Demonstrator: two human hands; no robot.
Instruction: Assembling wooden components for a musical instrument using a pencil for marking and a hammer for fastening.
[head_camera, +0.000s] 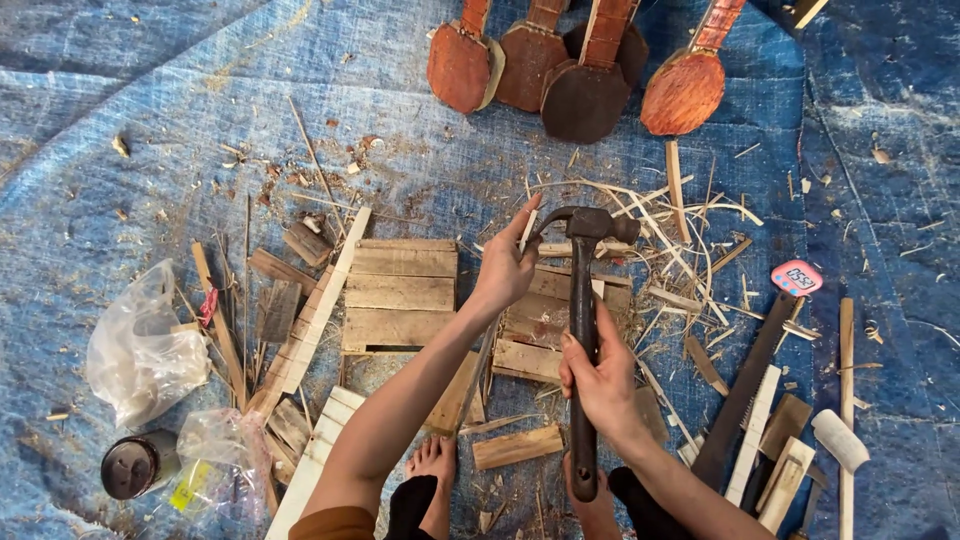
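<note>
A claw hammer (583, 330) stands almost straight up and down the frame above a blue tarpaulin (120, 100), its long axis running from the butt of the handle near the lower edge to the dark metal head at the top, with the claw curving toward the left. The hammer sits over a small slatted wooden panel (535, 320) in the middle of the tarpaulin, just right of a larger slatted panel (400, 295).

The person's right hand (603, 385) is wrapped tightly around the middle of the handle, fingers fully curled. The left hand (508, 265) is raised beside the claw, thumb and fingertips pinched together on a thin pale sliver (528, 228); whether it is a nail or a splinter cannot be made out, as it is too small.

Bare feet (432, 465) show between the forearms, partly hidden by the arms and cut off at the lower edge. Four reddish-brown paddle-shaped wooden pieces (585, 70) lie at the top, their handles cropped by the frame. Wood shavings (690, 225) litter the right side, near a handsaw (745, 390) and a small pink timer (797, 277). Clear plastic bags (140, 345) and a dark jar (130, 465) rest at the left.
</note>
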